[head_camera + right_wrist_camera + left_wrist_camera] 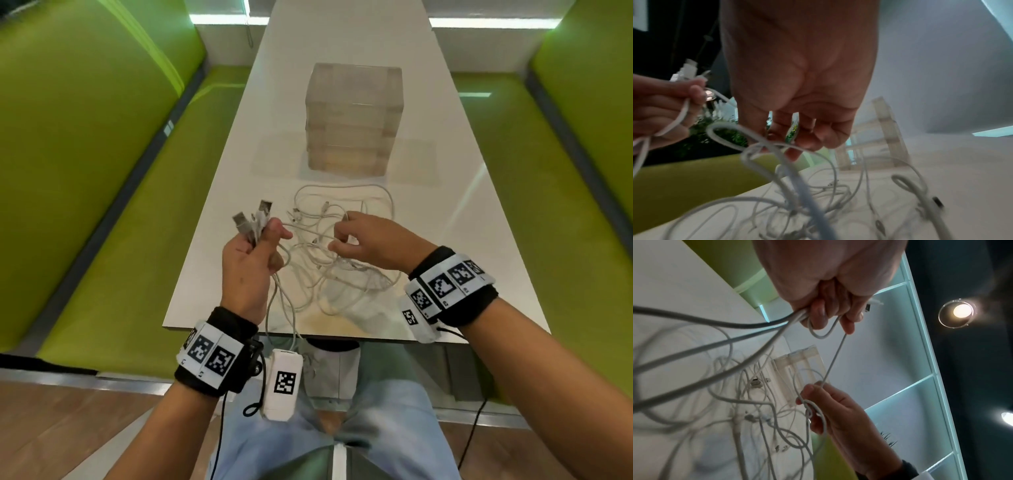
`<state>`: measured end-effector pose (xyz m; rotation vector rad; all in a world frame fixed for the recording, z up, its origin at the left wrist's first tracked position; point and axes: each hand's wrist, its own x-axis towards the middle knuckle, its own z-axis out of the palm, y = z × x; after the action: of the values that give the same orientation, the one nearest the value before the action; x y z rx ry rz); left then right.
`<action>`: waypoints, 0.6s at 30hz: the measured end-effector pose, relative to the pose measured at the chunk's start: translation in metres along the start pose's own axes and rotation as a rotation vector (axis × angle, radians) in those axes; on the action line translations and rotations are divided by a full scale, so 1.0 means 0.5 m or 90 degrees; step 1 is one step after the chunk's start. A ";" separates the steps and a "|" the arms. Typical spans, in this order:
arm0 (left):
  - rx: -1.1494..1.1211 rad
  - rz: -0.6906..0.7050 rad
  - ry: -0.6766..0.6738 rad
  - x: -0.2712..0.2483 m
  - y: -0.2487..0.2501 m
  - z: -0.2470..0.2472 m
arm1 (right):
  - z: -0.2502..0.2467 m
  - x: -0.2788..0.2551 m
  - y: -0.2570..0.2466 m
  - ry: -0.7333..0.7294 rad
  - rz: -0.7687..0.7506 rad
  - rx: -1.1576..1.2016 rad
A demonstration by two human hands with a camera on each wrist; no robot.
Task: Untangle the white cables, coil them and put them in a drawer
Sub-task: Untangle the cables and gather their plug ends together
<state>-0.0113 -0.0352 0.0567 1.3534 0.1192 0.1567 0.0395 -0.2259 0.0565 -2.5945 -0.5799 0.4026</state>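
Observation:
A tangle of white cables (335, 260) lies on the white table (445, 212) in front of me. My left hand (253, 253) is raised above the table's near left part and grips a bundle of cable ends, with USB plugs (253, 219) sticking up from the fist. One taut cable (833, 360) runs from that fist to my right hand (356, 240), which pinches a knotted loop (813, 410) above the tangle. A clear plastic drawer unit (352, 116) stands behind the cables with its drawers closed.
Green upholstered benches (102, 205) flank the narrow table on both sides. Some cables (284, 308) hang over the table's near edge toward my lap. Clear flat sheets (277, 154) lie beside the drawer unit's base.

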 end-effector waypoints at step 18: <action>0.003 -0.061 -0.034 -0.021 -0.021 0.041 | -0.009 -0.018 -0.073 0.034 -0.094 -0.019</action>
<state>-0.0174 -0.0588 0.0506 1.3532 0.1385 0.0397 0.0211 -0.2023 0.0794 -2.5613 -0.7583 0.2768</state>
